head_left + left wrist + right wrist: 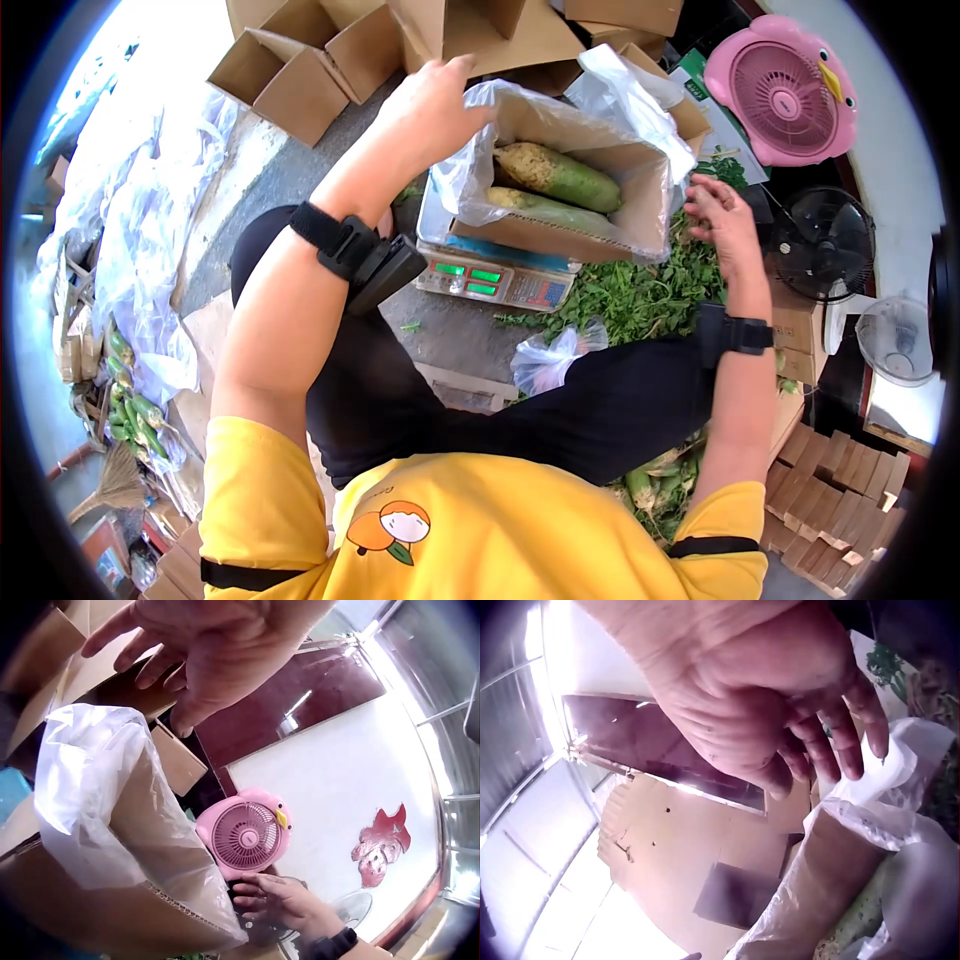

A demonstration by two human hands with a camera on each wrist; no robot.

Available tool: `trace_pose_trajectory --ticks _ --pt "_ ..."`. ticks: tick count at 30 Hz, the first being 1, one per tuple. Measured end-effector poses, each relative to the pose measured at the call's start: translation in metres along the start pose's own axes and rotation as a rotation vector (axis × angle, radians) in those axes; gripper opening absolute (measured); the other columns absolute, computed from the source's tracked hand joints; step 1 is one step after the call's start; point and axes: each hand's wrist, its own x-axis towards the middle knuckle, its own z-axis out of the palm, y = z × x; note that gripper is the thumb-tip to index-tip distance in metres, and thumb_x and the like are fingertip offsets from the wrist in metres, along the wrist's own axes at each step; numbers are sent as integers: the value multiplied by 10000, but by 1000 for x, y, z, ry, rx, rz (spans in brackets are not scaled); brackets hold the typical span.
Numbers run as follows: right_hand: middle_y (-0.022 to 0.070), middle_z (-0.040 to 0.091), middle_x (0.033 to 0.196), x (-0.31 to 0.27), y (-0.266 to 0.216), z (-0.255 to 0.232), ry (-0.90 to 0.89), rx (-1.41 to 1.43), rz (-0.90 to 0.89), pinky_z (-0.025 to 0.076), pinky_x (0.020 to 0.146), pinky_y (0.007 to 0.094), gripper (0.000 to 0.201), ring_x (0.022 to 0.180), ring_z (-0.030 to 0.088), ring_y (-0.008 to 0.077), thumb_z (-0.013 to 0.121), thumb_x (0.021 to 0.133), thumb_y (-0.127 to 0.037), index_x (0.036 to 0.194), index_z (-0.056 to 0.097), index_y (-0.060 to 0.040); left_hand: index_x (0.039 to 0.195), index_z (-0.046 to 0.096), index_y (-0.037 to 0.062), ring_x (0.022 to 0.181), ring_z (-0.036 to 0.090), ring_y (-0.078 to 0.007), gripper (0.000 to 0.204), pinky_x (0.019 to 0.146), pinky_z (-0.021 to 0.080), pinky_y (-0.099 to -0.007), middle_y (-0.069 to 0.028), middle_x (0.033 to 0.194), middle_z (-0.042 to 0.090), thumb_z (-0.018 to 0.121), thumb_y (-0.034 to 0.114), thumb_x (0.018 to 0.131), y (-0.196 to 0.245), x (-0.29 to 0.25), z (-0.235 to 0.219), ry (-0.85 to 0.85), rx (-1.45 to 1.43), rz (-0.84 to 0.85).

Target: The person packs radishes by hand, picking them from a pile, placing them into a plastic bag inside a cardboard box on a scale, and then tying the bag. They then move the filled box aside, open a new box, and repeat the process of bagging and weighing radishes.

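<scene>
A cardboard box (540,235) lined with a clear plastic bag (465,165) stands on a digital scale (495,285) with lit green displays. Inside lie two large green radishes (575,180), one partly behind the box wall and plastic. My left hand (430,110), fingers spread, hovers by the box's far left corner and holds nothing. In the left wrist view its palm hangs above the liner's edge. At the box's right side my right hand (722,220) is held up with loosely bent fingers. The right wrist view shows these fingers (847,750) overlapping the white plastic, with nothing gripped.
Open cardboard boxes (300,85) stand beyond on the left. A pink fan (785,95) and a black fan (825,240) are at the right. Leafy greens (640,295) lie beside the scale, near a knotted plastic bag (555,355). Plastic sheeting (145,240) covers the left side.
</scene>
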Motion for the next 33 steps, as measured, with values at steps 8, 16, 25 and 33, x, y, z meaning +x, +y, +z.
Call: trace_pose_trajectory --ticks 8,16,25,33 --pt "161 416 1326 12 48 14 -316 193 337 417 843 592 849 1183 439 336 534 764 -677 1326 370 -62 1318 361 -55 1129 515 -348 815 911 439 -379 -268 1206 518 669 452 759 -8 -2 9 -241 -174 -278" --pt "105 615 1057 17 55 -1 -268 291 394 447 784 563 642 991 563 260 658 752 -555 1117 561 -36 937 613 -65 751 616 -200 349 643 502 -331 -112 805 631 668 245 784 2 -10 -24 -466 -450 -413" --pt "54 603 833 -5 10 -19 -298 971 -113 474 731 361 250 805 579 202 597 877 -306 835 573 -60 1073 576 -14 921 600 -201 283 868 449 -324 -108 976 630 597 180 868 24 -24 -42 -489 -1398 -140" --pt "111 594 1131 -55 -67 18 -298 741 -313 507 778 334 499 970 578 170 487 921 -394 1201 519 17 1260 451 -35 1075 555 -327 457 971 412 -402 -202 1192 543 401 -60 806 64 -16 -40 -450 -1490 -70"
